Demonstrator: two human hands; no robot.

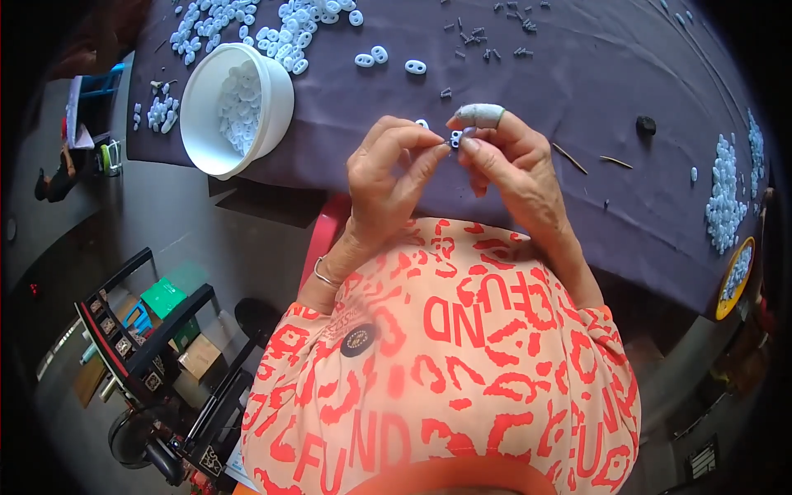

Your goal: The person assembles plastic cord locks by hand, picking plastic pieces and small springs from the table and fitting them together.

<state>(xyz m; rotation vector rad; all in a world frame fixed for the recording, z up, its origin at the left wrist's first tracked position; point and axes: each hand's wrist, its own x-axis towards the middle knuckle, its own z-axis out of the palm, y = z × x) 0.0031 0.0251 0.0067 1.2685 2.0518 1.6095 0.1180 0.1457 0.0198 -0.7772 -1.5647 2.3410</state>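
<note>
In front of my chest, both hands meet over the dark cloth. My right hand [521, 161] pinches a small white piece with two holes [456, 139] between thumb and fingers. A white wrap [478, 115] covers its index finger, which is raised above the piece. My left hand [392, 165] is closed, thumb and index fingertips pressed together right against the piece's left side. Something tiny and dark shows at those fingertips, too small to make out. Another white oval piece [421, 124] lies on the cloth just behind the fingers, partly hidden.
A white tub [279, 103] holds pale pieces, with white two-hole ovals [285, 37] heaped behind it. Small dark screws [474, 36] lie scattered at the back. Two thin brown sticks [569, 158], a black lump [646, 125], a pale pile [723, 198] and a yellow-rimmed bowl [726, 307] are rightward.
</note>
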